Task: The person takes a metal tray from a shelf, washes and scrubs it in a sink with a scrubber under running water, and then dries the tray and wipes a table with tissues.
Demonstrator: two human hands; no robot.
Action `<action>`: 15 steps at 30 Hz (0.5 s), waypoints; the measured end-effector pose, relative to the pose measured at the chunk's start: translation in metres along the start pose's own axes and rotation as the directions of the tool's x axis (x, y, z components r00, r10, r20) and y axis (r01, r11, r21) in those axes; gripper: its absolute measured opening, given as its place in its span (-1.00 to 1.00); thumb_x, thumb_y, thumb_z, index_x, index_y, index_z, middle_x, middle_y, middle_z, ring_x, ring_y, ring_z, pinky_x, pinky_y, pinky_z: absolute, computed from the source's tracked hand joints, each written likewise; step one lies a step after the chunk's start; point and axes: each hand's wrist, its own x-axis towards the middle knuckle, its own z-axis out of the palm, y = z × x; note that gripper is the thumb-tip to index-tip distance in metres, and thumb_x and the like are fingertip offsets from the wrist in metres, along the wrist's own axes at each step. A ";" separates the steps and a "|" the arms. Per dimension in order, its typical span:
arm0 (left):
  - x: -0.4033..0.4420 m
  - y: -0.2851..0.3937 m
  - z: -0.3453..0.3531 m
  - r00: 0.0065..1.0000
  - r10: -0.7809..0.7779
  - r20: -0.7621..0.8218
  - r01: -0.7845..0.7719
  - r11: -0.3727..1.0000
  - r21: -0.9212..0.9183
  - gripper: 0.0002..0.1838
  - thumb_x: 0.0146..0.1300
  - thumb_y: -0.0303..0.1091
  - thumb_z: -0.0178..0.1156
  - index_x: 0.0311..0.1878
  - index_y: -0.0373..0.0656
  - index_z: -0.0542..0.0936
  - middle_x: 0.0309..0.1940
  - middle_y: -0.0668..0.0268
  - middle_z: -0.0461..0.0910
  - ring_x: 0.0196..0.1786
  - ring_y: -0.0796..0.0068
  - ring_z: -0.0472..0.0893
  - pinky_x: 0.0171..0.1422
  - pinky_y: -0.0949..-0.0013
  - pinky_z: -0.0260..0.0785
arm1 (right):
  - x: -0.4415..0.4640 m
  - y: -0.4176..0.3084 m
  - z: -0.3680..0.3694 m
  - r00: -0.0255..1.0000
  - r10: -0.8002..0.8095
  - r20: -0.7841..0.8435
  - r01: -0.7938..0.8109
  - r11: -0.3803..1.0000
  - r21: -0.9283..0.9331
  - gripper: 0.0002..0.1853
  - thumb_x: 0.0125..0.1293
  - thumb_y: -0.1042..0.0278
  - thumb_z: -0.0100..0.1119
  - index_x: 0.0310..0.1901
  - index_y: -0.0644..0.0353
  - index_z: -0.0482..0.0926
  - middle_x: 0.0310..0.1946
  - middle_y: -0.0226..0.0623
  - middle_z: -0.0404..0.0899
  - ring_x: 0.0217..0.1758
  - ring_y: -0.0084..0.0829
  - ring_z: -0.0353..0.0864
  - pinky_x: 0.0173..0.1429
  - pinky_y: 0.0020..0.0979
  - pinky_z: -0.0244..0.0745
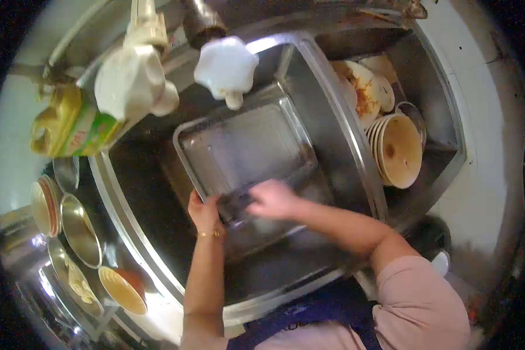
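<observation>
- A metal tray [248,137] is being held inside the large basin [326,111] of the sink, at the centre of the frame.
- Its lower left corner is being gripped by the left hand [204,211], with the fingers being kept closed around the rim; a gold-coloured bracelet [209,234] is being worn on that wrist.
- The right hand [272,199] is being held over the lower edge of the tray, its fingers being partly curled; it is being blurred, so whether anything is being grasped by it cannot be told.
- Two white knobs [225,67] are being seen above the tray, toward the upper left of the frame.
- A stack of bowls [401,150] is being held on its side by the right-hand basin [443,99], near a food-stained dish [364,96] at the upper right.
- A yellow bottle [64,125] is being shown at the left of the frame, above several bowls; an orange bowl [124,289] is being seen at the lower left.
</observation>
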 end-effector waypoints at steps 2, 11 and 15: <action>0.004 0.003 -0.002 0.999 0.035 0.039 -0.039 0.993 0.108 -0.58 -0.06 -0.71 0.07 -0.03 -0.33 0.53 -0.24 0.32 0.62 -0.30 0.51 0.57 -0.22 0.45 0.42 | -0.014 -0.020 0.028 0.973 -0.229 -0.025 0.229 0.973 -0.014 -0.78 0.05 0.23 0.16 -0.32 0.17 0.62 -0.27 -0.02 0.61 -0.16 0.01 0.59 -0.08 -0.02 0.48; -0.006 0.016 0.002 0.988 -0.133 0.075 0.141 0.983 -0.118 -0.52 -0.08 -0.71 0.10 0.02 -0.27 0.52 -0.24 0.32 0.61 -0.24 0.45 0.57 -0.14 0.45 0.40 | -0.039 0.066 0.027 0.982 -0.119 -0.144 0.085 0.972 -0.221 -0.56 -0.13 0.41 0.40 -0.11 0.15 0.58 -0.10 -0.14 0.60 0.05 -0.04 0.53 0.13 -0.16 0.44; -0.006 0.013 0.002 0.986 -0.136 0.096 0.144 0.986 -0.087 -0.48 -0.06 -0.67 0.14 0.08 -0.26 0.49 -0.18 0.29 0.61 -0.16 0.43 0.57 -0.07 0.42 0.40 | -0.023 -0.048 0.043 0.934 -0.323 -0.152 0.330 0.944 0.022 -0.71 -0.07 0.30 0.36 -0.26 0.14 0.60 -0.28 -0.20 0.62 -0.06 -0.13 0.57 0.07 -0.15 0.45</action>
